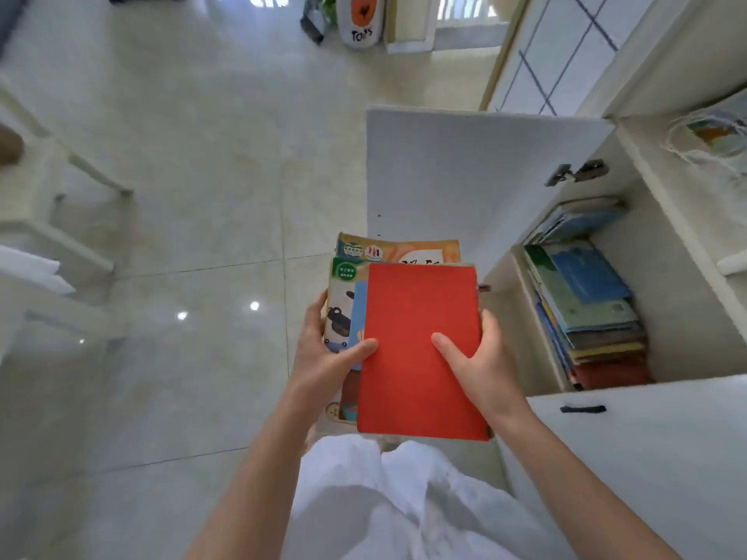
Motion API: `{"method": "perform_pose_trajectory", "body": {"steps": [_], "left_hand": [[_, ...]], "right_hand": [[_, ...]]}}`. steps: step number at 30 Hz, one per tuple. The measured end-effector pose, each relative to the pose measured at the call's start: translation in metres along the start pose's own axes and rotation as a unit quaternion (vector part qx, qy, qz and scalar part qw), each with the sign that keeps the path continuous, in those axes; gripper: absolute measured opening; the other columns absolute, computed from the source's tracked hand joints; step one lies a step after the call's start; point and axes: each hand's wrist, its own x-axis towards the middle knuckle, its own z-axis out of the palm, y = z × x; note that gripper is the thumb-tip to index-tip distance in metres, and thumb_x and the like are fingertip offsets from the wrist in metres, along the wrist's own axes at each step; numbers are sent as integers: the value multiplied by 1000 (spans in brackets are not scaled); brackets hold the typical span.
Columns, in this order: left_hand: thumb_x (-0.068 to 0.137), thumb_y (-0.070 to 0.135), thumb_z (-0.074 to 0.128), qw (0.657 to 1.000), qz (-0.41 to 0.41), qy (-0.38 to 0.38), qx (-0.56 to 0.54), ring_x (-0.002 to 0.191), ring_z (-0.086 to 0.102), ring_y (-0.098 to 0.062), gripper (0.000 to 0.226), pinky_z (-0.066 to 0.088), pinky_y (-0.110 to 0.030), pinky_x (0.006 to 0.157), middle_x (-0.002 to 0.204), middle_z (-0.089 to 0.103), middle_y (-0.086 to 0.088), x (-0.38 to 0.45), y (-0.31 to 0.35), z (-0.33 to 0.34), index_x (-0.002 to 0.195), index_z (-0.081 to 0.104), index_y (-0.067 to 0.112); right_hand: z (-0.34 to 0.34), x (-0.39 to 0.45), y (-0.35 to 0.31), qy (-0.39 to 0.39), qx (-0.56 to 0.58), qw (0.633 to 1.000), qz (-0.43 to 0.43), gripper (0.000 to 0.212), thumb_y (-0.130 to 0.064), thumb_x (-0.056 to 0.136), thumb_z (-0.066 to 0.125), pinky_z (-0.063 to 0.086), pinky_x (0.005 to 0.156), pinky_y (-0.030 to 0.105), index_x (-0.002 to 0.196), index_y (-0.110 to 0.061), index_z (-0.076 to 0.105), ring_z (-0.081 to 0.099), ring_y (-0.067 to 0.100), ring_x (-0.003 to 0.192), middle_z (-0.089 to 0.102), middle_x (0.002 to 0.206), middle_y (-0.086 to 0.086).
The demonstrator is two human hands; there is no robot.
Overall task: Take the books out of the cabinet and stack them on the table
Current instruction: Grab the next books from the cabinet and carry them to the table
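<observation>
Held books (420,349) left of cabinet (683,301) holding a stack (594,313).

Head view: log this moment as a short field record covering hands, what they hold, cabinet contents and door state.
left hand: grips the left edge of the held books, thumb on the red book
right hand: grips the right edge, thumb on the red cover
held books: small stack, red book on top, picture books beneath
cabinet: more books stacked flat inside
cabinet door: open
table: not clearly in view
</observation>
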Motion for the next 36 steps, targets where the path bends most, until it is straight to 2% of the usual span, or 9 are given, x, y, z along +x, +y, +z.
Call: {"method": "perform_pose_trajectory", "body": {"steps": [2,7,10,12,15,19,26,30,36], "left_hand": [[71,19,85,999,7,42,-17,109,65,-13,95,60,-35,79,133,55,-2,-20,-9,-22,143,28,44],[78,12,78,987,12,158,-29,94,53,26,91,53,-12,65,122,34,34,-82,-27,-69,144,24,43],[76,21,80,975,-2,222,-27,121,39,8,92,50,-25,91,133,30,31,-120,-50,-100,144,24,47],[76,24,80,963,-12,265,-33,128,32,1,92,46,-32,100,139,28,27,-151,-68,-123,145,23,46],[77,23,80,950,-14,307,-54,123,44,4,89,56,-28,89,147,29,20,-199,-94,-156,142,25,49],[73,25,83,935,-30,345,-83,133,46,-19,90,55,-42,93,151,36,4,-266,-130,-201,140,29,51],[70,30,84,888,-45,443,-118,136,42,-19,87,50,-44,100,150,38,7,-376,-170,-267,135,31,56],[76,17,81,853,-44,500,-145,132,44,-14,88,53,-30,93,150,36,8,-416,-185,-296,140,29,48],[76,19,81,800,-62,569,-178,136,41,-13,91,45,-45,106,149,39,10,-441,-201,-340,146,28,40]], "right_hand": [[16,-8,-11,-35,-14,999,-33,54,-35,84,70,52,83,25,130,-23,45,62,11,102,61,120,-4],[63,-41,-34,-133,-47,985,-100,69,-29,86,69,40,81,8,143,-22,31,51,5,108,48,127,-9],[94,-69,-39,-192,-63,969,-144,78,-29,87,69,49,91,23,148,-29,21,52,8,112,45,134,-9],[120,-93,-41,-227,-86,955,-169,81,-28,87,69,46,88,18,149,-33,18,52,6,108,44,132,-13],[156,-135,-41,-264,-111,937,-201,80,-26,85,70,38,76,1,148,-35,21,50,3,107,44,130,-15],[199,-196,-38,-301,-129,919,-218,79,-25,84,72,40,89,18,147,-34,25,51,6,110,47,131,-13],[280,-298,-41,-407,-144,872,-233,77,-21,83,73,47,101,34,144,-37,28,53,8,115,44,134,-15],[327,-338,-53,-452,-165,835,-267,76,-18,84,72,43,98,27,144,-34,28,49,6,114,41,133,-17],[393,-371,-79,-510,-191,788,-286,75,-22,85,71,44,90,24,144,-37,28,50,7,114,44,135,-14]]}}
